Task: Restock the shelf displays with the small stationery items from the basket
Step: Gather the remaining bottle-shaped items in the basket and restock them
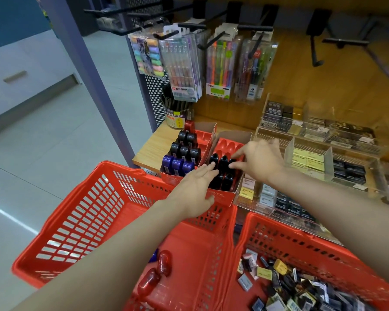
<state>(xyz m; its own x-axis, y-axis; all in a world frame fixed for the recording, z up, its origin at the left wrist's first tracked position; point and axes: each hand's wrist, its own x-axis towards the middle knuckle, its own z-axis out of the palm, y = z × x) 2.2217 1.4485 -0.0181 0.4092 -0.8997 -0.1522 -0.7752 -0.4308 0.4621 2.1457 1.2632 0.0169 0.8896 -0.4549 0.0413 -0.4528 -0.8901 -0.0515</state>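
Two red baskets (112, 212) are sitting below the shelf. The red display box (225, 194) is resting on the shelf edge; the left hand (195, 187), fingers straight, is steadying its front. The right hand (258, 160) is pinching a black correction tape (225, 161) inside.

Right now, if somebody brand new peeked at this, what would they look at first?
Probably the two big red baskets at the bottom: the left basket holds shiny red cases, the right basket a jumble of small erasers. Next come the left hand and right hand, both reaching into a red display box of black items on the wooden shelf. Above hang colourful pen packs.
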